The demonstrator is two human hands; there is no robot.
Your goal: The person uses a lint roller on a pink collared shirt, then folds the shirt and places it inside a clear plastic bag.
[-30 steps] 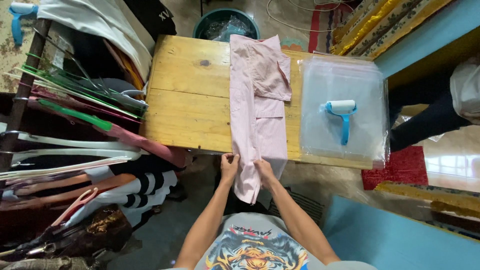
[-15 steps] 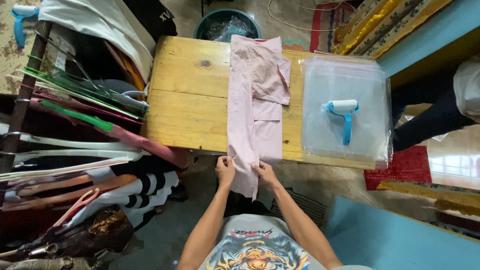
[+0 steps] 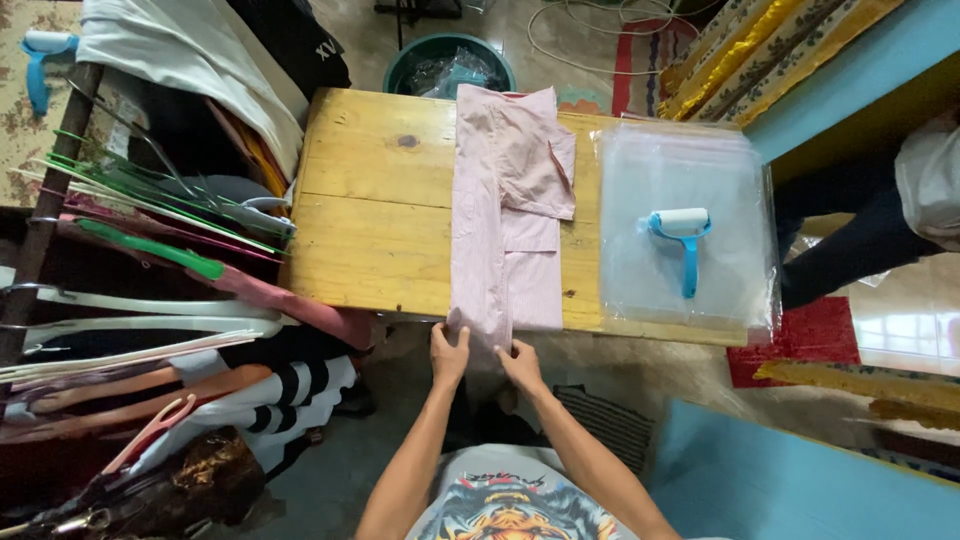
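Up past the far edge of the bench point(image 3: 370, 200) a round green tub point(image 3: 449, 62) sits on the floor with crumpled clear plastic inside, and a stack of clear plastic bags point(image 3: 690, 235) covers the bench's right end with a blue-handled lint roller point(image 3: 683, 240) lying on top. The pink shirt point(image 3: 505, 210), folded narrow, runs down the middle from far edge to near edge and hangs just over it, with bare wood open on its left. Both arms reach straight forward: left hand point(image 3: 449, 352) and right hand point(image 3: 521, 364), side by side, fingers pinching the shirt's overhanging end.
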